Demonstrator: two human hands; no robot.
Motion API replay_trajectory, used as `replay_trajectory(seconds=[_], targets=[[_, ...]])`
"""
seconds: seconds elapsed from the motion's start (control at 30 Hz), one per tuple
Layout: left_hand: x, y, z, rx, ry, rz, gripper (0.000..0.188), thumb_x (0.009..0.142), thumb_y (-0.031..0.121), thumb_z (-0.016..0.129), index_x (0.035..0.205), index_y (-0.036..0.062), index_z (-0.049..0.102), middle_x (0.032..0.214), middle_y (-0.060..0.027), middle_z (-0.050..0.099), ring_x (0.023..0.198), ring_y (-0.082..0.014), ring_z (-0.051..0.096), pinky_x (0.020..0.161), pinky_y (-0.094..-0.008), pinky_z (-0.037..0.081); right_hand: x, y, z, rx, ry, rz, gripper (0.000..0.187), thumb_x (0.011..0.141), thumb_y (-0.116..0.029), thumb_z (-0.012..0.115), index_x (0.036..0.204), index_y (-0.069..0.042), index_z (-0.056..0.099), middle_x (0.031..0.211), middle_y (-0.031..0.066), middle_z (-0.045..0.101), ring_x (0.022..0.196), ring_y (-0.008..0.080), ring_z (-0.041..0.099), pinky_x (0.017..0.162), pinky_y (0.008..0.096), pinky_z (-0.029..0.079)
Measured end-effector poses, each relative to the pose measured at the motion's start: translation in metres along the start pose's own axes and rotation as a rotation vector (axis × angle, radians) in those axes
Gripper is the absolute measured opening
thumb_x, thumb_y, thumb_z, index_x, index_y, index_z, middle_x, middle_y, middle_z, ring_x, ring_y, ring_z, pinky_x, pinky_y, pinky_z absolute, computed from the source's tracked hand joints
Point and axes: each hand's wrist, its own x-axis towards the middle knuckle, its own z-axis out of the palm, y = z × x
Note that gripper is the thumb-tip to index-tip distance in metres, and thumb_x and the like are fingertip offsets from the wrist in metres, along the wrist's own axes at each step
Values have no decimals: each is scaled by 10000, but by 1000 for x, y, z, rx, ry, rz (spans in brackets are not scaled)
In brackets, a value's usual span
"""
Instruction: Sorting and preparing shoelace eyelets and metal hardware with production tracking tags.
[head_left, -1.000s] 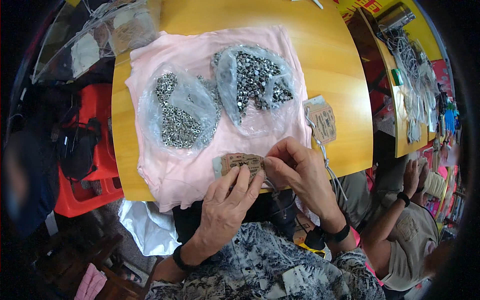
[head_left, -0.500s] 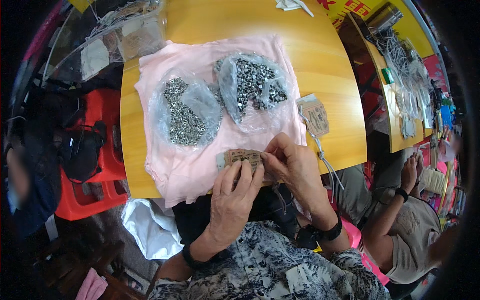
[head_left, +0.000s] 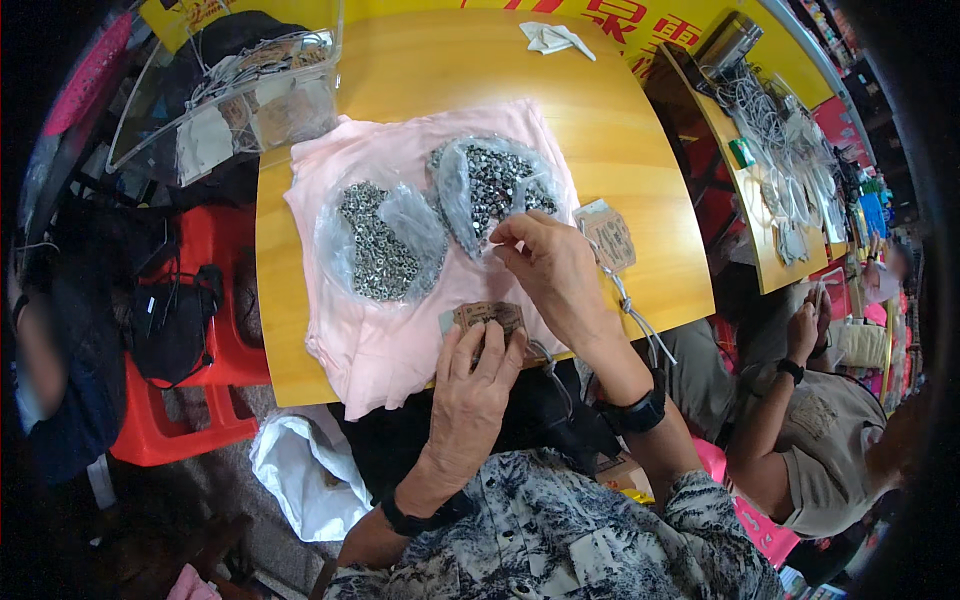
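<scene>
My left hand (head_left: 470,385) lies with its fingers over a brown printed card tag (head_left: 490,316) at the near edge of the pink cloth. Its fingertips hold the tag's near part; the thumb is mostly hidden. A grey cord hangs from the tag beside the hand. My right hand (head_left: 550,270) reaches over the near edge of the right plastic bag (head_left: 465,185), thumb and index finger pinched together. What sits in the pinch, if anything, is too small to make out. Dark, shiny small metal caps (head_left: 500,180) fill that bag. The left bag (head_left: 335,245) holds silvery ring-shaped metal pieces (head_left: 375,250).
Pink cloth (head_left: 325,190) covers part of the wooden table (head_left: 670,230). Another corded tag (head_left: 608,238) lies right of the cloth. A clear bin (head_left: 150,135) of tags stands far left, near a red stool (head_left: 235,330). A person (head_left: 800,430) sits at the right.
My right hand has left the tag's right end and moved up and away to the right bag. The left hand has stayed on the tag. The whole view has shifted slightly.
</scene>
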Motion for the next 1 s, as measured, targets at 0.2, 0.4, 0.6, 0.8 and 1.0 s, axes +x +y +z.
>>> replay_trajectory(seconds=[0.2,0.4,0.6,0.8,1.0], targets=[[-2,-2,-1,-3,7,-7,412,812,101,525,1218,43,568,1153,-129,522,1115,-286,484,1059,-449,350,5,1,7,-19,-47,15,80,783,-71,624,860,-49,635,857,122,611,782,341,615,675,417,489],[-2,-2,1,-12,14,-19,402,815,108,524,1209,56,581,1173,-125,522,1120,-282,485,1056,-441,354,11,5,10,-72,-45,-22,124,759,-83,688,871,-37,663,840,95,634,712,256,635,634,329,495],[-2,-1,1,-15,20,-19,395,819,89,533,1209,56,585,1163,-125,530,1109,-283,493,1050,-441,361,15,2,11,-64,-95,-8,93,776,-108,658,822,-33,626,829,135,596,765,355,601,675,441,477],[-1,-2,1,-37,28,-8,397,818,80,539,1212,46,575,1170,-130,533,1101,-292,500,1043,-455,365,3,8,0,-50,-21,-32,103,796,-111,643,833,-27,599,846,149,600,762,363,602,655,436,480],[-2,-2,2,-40,31,-15,407,805,78,539,1209,44,572,1172,-136,530,1107,-291,500,1043,-468,357,-50,5,-26,25,-196,123,84,776,-82,667,831,-29,633,808,156,603,749,350,619,643,419,477]])
